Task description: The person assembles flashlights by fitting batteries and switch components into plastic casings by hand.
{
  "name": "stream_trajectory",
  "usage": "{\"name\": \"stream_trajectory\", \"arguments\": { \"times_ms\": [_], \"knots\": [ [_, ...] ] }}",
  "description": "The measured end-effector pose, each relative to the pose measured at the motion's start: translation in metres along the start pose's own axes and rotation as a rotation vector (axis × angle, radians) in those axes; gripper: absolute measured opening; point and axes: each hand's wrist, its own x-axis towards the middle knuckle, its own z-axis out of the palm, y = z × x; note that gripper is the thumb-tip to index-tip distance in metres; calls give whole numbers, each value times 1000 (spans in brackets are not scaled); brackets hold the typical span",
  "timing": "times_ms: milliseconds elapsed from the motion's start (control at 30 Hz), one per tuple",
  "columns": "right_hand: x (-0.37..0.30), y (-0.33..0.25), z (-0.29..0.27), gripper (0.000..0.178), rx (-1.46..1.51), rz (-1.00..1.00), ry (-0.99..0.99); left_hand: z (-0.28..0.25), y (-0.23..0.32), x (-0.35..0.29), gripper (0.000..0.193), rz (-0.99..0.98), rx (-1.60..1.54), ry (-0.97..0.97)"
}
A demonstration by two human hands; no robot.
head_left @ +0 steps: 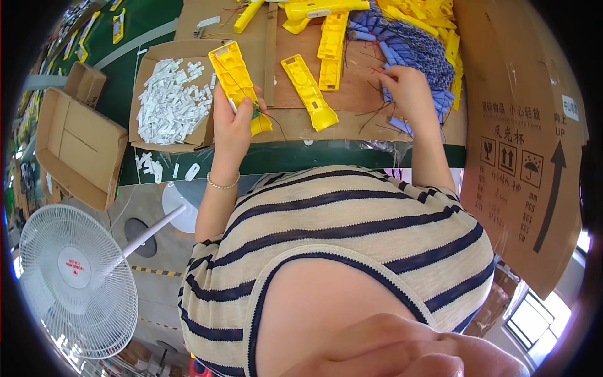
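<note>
My left hand (232, 125) is closed around a yellow plastic housing (230, 63), tilted with its hollow side up. Dark wires and a small green part show by my thumb, and a white piece sticks out beside it. My right hand (409, 94) reaches to the pile of blue cylindrical batteries (433, 56) with red and black leads. Its thumb and index finger are pinched at a red wire (375, 70); what hangs from that wire is unclear. Between my hands another yellow housing (309, 92) lies on the cardboard, hollow side up.
On the left stands a cardboard box (168, 51) of small white plastic pieces (173, 103); several lie loose beside it. Farther left is an open carton (81, 141), with a fan (78, 279) below. More yellow housings (414, 12) are heaped at the back. A tall carton (509, 81) borders the right.
</note>
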Motion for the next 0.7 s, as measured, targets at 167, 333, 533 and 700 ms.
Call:
{"name": "stream_trajectory", "arguments": {
  "times_ms": [167, 333, 533, 700],
  "knots": [
    [-5, 58, 25, 21, -86, 131, 10, 14, -1, 7, 58, -15, 7, -81],
    [-7, 41, 38, 28, -195, 14, 60, 19, 4, 5, 62, 4, 92, -84],
    [-2, -11, 29, 22, 357, -87, 76, 11, 6, -2, 67, -35, 109, -77],
    [8, -59, 29, 26, 1098, -287, -210, 8, 4, -6, 69, -44, 12, -75]
  ]
}}
